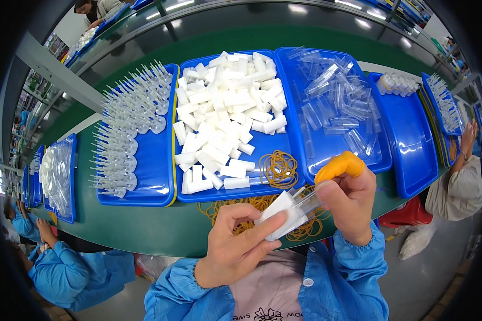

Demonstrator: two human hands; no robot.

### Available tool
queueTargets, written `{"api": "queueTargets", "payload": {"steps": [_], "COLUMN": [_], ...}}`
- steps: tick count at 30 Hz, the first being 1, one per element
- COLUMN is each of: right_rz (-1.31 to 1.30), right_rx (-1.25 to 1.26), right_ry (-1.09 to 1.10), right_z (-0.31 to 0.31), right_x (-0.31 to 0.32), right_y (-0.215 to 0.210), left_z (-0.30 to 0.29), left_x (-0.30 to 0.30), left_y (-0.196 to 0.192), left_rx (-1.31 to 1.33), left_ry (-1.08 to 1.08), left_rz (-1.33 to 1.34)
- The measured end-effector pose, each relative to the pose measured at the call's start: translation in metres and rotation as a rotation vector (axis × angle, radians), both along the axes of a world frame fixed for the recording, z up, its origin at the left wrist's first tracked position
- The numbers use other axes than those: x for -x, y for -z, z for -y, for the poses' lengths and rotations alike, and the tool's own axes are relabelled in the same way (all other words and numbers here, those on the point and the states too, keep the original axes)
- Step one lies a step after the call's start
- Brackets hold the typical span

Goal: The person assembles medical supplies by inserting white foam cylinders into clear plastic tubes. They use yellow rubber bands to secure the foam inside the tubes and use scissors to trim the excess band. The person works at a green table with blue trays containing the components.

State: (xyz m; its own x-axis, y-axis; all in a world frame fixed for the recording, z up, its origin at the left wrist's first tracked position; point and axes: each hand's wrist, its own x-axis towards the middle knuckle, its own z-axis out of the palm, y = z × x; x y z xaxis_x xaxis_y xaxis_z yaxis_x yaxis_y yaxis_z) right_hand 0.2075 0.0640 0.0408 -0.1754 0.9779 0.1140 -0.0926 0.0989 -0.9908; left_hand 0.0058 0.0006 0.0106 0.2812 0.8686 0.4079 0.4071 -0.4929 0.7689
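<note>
My left hand [234, 245] is closed around a white folded piece [277, 220], its thumb and fingers pressing it from either side. A clear plastic sleeve [308, 204] meets the white piece at its upper right end. My right hand [351, 198] wears an orange finger cot [338, 167] and pinches the far end of that sleeve. How far the two overlap is hard to make out. Below both hands, tan rubber bands [251, 206] lie on the green table [155, 227]. Another bunch of rubber bands [279, 168] rests in the corner of the middle tray.
The blue middle tray [276, 193] holds many white blocks [225, 117]. Left of it, a tray [158, 184] carries clear nozzle-topped parts [128, 123]. To the right, clear sleeves [337, 96] fill another tray [377, 163]; beyond stands a tray [412, 144] with few parts. Co-workers [75, 273] sit on both sides.
</note>
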Motion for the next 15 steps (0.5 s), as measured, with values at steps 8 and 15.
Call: {"api": "queueTargets", "payload": {"steps": [8, 15], "right_rz": [0.039, 0.134], "right_rx": [-0.035, -0.198], "right_ry": [-0.016, -0.079], "right_z": [0.001, -0.006], "right_x": [-0.001, -0.007], "right_y": [0.004, 0.003], "left_z": [0.0, -0.004], "left_x": [-0.01, 0.004], "left_y": [0.0, 0.01], "left_rx": [0.066, 0.368], "left_ry": [-0.212, -0.083], "left_rz": [0.252, 0.647]}}
